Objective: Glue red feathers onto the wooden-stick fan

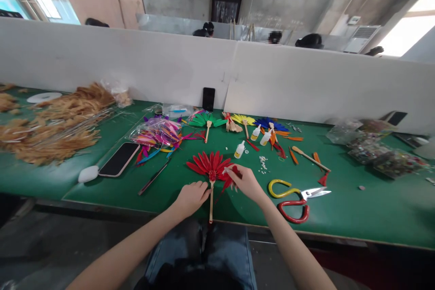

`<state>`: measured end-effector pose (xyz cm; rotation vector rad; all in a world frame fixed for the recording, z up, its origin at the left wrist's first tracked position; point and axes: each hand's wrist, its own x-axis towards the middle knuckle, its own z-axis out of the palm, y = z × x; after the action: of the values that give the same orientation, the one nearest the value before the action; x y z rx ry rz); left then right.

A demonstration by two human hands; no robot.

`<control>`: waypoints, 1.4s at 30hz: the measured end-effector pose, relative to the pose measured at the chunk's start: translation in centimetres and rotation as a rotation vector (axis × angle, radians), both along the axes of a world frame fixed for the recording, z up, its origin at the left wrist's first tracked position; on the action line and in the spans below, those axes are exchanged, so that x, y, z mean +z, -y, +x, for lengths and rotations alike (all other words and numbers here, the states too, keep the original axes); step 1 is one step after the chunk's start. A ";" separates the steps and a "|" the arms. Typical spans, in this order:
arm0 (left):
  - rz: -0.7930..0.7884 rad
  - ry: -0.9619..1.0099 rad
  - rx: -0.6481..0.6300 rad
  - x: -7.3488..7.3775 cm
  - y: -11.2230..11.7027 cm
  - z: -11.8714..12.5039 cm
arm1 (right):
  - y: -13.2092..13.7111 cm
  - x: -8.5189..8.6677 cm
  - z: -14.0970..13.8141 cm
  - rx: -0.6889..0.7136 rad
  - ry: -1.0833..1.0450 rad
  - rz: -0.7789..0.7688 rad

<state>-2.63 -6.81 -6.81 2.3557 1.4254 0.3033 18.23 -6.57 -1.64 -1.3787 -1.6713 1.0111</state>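
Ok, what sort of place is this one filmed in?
Probably a craft workshop with shared benches: a long green table backed by a white divider, glue bottles and scissors lying out, and finished feather fans in a row. The left hand and right hand hold a red feather fan.

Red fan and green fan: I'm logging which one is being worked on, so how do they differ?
The red fan has red feathers, the green fan green ones. The red fan lies near the table's front edge; the green fan farther back, near the partition. The left hand touches the red fan's stick and the right hand pinches a feather beside it; no hand touches the green fan. Both lie flat, wooden sticks toward the person.
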 end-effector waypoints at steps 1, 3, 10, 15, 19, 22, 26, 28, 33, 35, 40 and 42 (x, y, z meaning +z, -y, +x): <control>0.020 -0.046 -0.010 -0.1 0.1 0.1 | 0.0 -0.1 0.1 -0.008 -0.007 0.005; 0.054 -0.123 -0.020 -0.2 0.3 0.3 | 0.2 -0.2 0.4 -0.018 -0.010 0.010; 0.137 -0.267 0.024 -0.3 0.0 0.2 | 0.4 -0.4 1.2 -0.019 -0.025 0.001; 0.183 -0.282 0.108 -0.4 -0.5 0.1 | 0.3 -0.6 1.2 -0.024 -0.008 0.032; 0.221 -0.266 0.164 -0.5 -0.5 0.2 | 0.0 -0.8 1.3 -0.020 -0.027 0.014; 0.257 -0.252 0.222 -0.6 -0.2 -0.2 | -0.1 -1.0 1.3 -0.023 -0.021 0.002; 0.313 -0.228 0.306 -0.6 0.3 -2.4 | -0.2 -1.0 1.5 -0.028 -0.039 -0.007; 0.340 -0.216 0.357 -0.3 0.3 -3.9 | -0.3 -0.9 1.6 -0.032 -0.044 -0.011; 0.373 -0.217 0.425 0.2 -0.1 -6.2 | -0.7 -0.7 1.7 -0.054 -0.071 -0.017; 0.375 -0.232 0.402 0.1 -0.2 -5.7 | -1.0 -0.8 1.5 -0.049 -0.090 -0.021; 0.372 -0.289 0.354 -0.9 -0.4 -3.5 | -1.4 -1.1 1.2 -0.045 -0.121 -0.013; 0.372 -0.310 0.373 -1.1 -0.4 -3.3 | -1.5 -1.1 1.2 -0.049 -0.129 -0.013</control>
<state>-5.92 -6.38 -7.95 2.4885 2.1252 0.3346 19.44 -5.06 -2.75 -1.3278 -1.5322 1.0613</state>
